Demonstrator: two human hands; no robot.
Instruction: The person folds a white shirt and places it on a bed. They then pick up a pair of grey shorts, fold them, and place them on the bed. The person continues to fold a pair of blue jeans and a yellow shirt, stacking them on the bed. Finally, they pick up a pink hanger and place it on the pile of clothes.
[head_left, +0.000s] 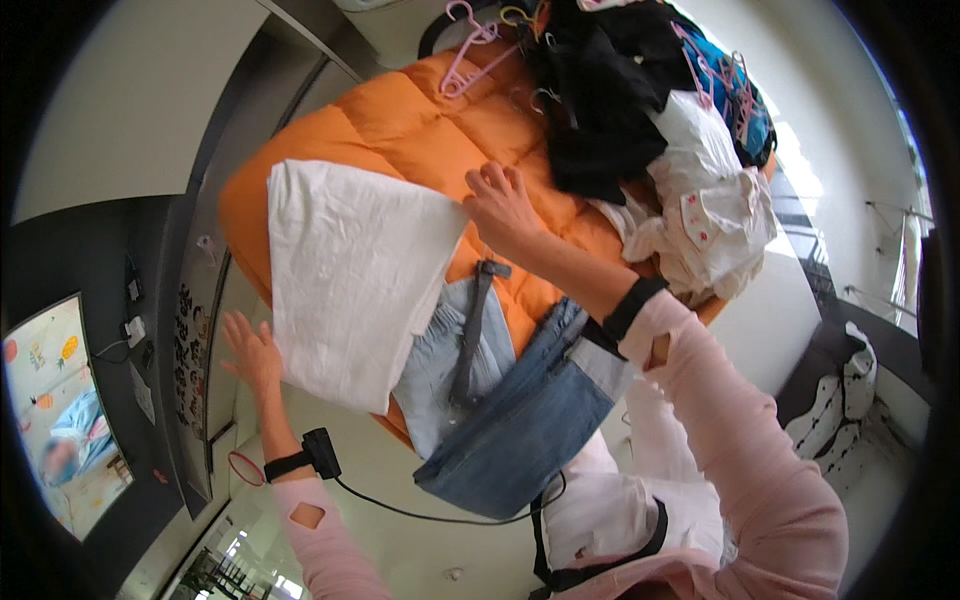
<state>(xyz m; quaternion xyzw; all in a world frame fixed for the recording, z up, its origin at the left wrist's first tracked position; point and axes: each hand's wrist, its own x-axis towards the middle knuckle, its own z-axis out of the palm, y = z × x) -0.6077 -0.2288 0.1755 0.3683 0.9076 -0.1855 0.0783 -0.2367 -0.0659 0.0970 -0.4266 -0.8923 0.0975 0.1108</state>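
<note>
A white folded cloth (360, 277), with a few creases, lies on an orange quilted padded surface (442, 112). My left hand (255, 356) is at the cloth's left edge, palm down with the fingers spread. At the opposite corner, my right hand (502, 206) has its fingers curled over the orange padding. Whether those fingertips pinch the cloth is unclear. Below the cloth's right side lie pale blue jeans (487, 322), partly covered, with a dark grey strap (472, 337) across them. Darker blue folded denim (525, 427) rests nearest my body.
Black clothing (600, 97), crumpled white garments (712, 225) and pink hangers (472, 67) crowd the far right of the padding. A black cable (435, 517) runs from a device on my left wrist (322, 452). A dark cabinet (67, 247) stands left.
</note>
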